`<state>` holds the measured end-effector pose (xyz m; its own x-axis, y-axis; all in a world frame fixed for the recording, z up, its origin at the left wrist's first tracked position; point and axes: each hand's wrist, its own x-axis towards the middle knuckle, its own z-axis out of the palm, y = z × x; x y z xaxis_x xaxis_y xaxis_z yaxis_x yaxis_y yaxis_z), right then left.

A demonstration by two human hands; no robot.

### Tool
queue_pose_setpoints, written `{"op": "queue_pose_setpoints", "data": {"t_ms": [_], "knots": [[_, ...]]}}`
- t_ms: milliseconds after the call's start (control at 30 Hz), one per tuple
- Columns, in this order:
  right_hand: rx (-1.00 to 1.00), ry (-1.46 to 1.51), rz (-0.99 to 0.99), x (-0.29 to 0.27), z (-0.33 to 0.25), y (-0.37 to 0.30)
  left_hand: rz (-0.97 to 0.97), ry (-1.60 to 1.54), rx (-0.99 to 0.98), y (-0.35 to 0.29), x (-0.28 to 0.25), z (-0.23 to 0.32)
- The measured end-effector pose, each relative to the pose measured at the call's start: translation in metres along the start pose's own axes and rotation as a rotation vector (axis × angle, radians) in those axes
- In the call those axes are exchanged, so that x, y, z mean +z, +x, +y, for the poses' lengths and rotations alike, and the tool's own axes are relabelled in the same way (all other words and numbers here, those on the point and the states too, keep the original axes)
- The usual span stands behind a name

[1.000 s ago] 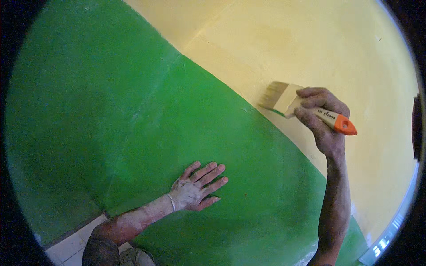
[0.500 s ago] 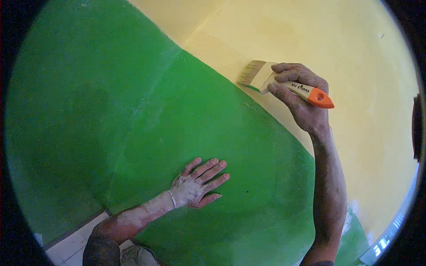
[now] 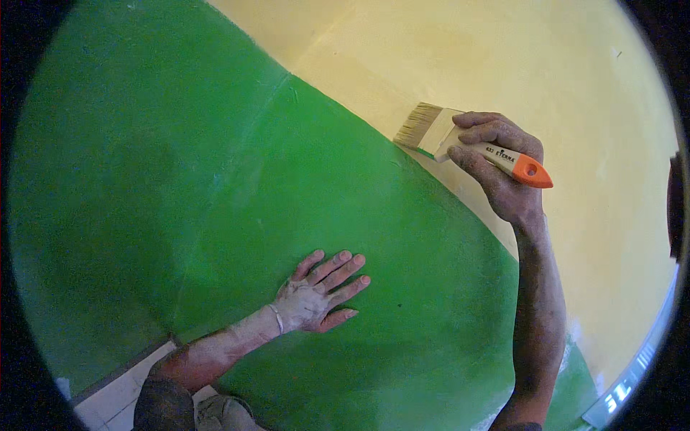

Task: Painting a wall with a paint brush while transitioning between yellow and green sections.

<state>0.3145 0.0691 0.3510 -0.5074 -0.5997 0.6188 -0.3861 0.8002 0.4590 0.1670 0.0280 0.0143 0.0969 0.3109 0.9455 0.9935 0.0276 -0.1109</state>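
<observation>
A flat paintbrush (image 3: pixel 440 131) with a pale handle and an orange tip is held in my right hand (image 3: pixel 503 158), fingers and thumb closed around the handle. Its bristles lie at the border where the green wall paint (image 3: pixel 237 187) meets the yellow wall paint (image 3: pixel 575 93). Along the ferrule's lower edge runs a streak of green. My left hand (image 3: pixel 313 296) rests flat on the green part, fingers spread, holding nothing. Pale dusty smears cover its back, and a thin band (image 3: pixel 277 320) circles the wrist.
A faint corner line crosses the green area up to the paint border. White floor tiles (image 3: pixel 122 391) show at the lower left, beside a dark skirting edge. At the right rim stand a dark object (image 3: pixel 674 208) and a pale blue printed strip (image 3: pixel 622 391).
My right hand and the paintbrush have shifted slightly right and down along the paint border. My left hand stays spread on the green wall, almost unmoved.
</observation>
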Motion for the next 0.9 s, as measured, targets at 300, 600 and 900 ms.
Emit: {"op": "queue_pose_setpoints", "data": {"t_ms": [300, 600, 900], "knots": [[0.071, -0.031, -0.008, -0.01, -0.01, -0.004, 0.004, -0.034, 0.0, 0.001, -0.001, -0.001], [0.07, -0.06, -0.012, -0.022, -0.02, -0.01, 0.04, -0.048, 0.011, 0.001, -0.001, -0.001], [0.111, -0.094, -0.021, -0.032, -0.028, -0.015, 0.043, -0.062, 0.006, 0.002, -0.003, 0.0]]}}
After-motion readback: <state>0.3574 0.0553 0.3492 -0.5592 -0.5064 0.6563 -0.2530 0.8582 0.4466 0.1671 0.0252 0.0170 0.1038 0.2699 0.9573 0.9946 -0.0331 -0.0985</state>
